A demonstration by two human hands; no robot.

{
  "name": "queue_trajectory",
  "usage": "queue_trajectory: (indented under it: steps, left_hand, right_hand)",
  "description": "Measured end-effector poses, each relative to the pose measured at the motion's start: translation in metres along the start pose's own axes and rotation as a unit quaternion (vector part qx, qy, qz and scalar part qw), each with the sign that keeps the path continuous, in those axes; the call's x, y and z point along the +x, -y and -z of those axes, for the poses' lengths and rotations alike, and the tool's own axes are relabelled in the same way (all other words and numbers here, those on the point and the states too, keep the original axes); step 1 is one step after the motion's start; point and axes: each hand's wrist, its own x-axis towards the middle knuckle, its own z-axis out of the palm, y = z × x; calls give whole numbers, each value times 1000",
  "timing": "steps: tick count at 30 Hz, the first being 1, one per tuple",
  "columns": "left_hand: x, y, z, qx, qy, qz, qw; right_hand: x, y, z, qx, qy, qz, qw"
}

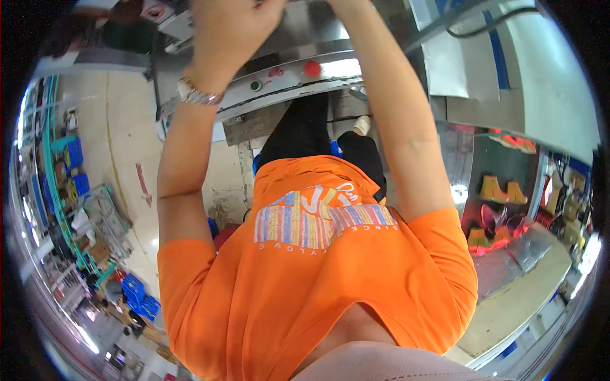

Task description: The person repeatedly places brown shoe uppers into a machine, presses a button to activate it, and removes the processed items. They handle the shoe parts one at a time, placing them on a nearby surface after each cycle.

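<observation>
My left hand (236, 28) reaches up over the near part of a steel machine top (305, 28), a metal watch (200, 95) on its wrist. The upper edge of the view cuts off its fingers, so their grip is hidden. My right forearm (397, 108) stretches toward the same steel surface, and the hand beyond its wrist lies outside the picture. Below the surface, a pale front panel (286, 84) carries a red button (312, 68), a green button (255, 85) and a small red switch (275, 72).
At the right, orange-yellow shoe lasts (503, 190) and pinkish-red pieces (502, 222) sit beside a pale bench (530, 295). A large light-coloured machine housing (553, 76) stands above them. Blue bins (135, 289) and racks line the left, past a floor with a red arrow (143, 184).
</observation>
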Motion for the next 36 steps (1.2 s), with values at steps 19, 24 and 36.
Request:
queue_trajectory:
  steps: [19,24,36]
  left_hand:
    - [-6,-2,13,-5,70,47,996]
    - [5,-11,12,-8,85,44,995]
    - [12,-28,12,7,122,70,990]
  right_hand:
    - [-13,-7,-15,66,-17,23,997]
    - [-11,-4,-9,75,-49,35,995]
    - [-42,-33,-61,74,-130,49,987]
